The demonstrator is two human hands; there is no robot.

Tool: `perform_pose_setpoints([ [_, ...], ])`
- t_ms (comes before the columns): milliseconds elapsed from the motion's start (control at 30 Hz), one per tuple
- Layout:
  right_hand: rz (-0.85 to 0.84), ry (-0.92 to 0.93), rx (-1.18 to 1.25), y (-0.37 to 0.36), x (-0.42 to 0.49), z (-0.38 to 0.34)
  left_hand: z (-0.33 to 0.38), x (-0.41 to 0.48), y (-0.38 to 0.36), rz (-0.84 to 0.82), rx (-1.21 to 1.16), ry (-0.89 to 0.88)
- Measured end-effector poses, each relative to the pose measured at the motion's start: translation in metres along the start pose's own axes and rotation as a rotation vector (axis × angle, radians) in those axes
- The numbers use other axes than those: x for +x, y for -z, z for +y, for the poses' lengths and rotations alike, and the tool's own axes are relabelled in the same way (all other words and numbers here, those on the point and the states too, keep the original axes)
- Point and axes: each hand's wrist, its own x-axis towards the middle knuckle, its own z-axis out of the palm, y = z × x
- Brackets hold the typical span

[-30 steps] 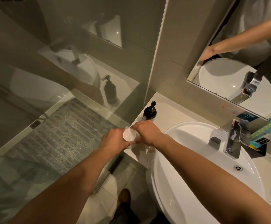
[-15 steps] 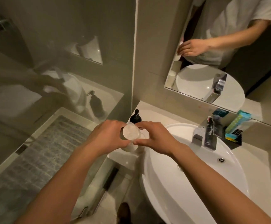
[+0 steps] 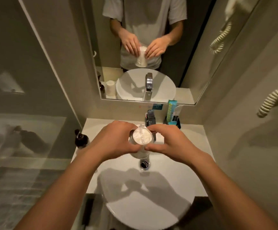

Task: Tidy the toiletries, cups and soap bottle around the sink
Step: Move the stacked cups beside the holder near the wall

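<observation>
I hold a plastic-wrapped white cup (image 3: 142, 136) upside down above the white sink (image 3: 151, 205), with its base facing me. My left hand (image 3: 116, 141) grips its left side and my right hand (image 3: 169, 143) pinches its right side. A dark soap bottle (image 3: 81, 140) with a pump stands on the counter at the sink's left. Boxed toiletries (image 3: 172, 113) in green and blue lean in a black holder behind the sink on the right. The mirror (image 3: 193, 63) reflects another wrapped cup on the left counter, which my left arm hides from direct view.
A chrome tap (image 3: 150, 117) rises behind the cup. The drain (image 3: 144, 164) lies just below my hands. A glass shower partition (image 3: 27, 113) stands to the left. A coiled cord (image 3: 274, 100) hangs on the right wall.
Both hands carried the wrapped cup from the left counter, beside the soap bottle, to above the middle of the sink. My view turned right to face the mirror.
</observation>
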Motion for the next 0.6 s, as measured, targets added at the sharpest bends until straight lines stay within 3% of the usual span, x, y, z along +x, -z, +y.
perform_pose_setpoints([
  [267, 0.133, -0.166, 0.03, 0.054, -0.065, 0.056, 0.086, 0.05, -0.029, -0.048, 0.018, -0.202],
  [600, 0.219, -0.379, 0.097, 0.087, -0.109, 0.13, 0.157, 0.112, -0.088, -0.072, -0.021, -0.307],
])
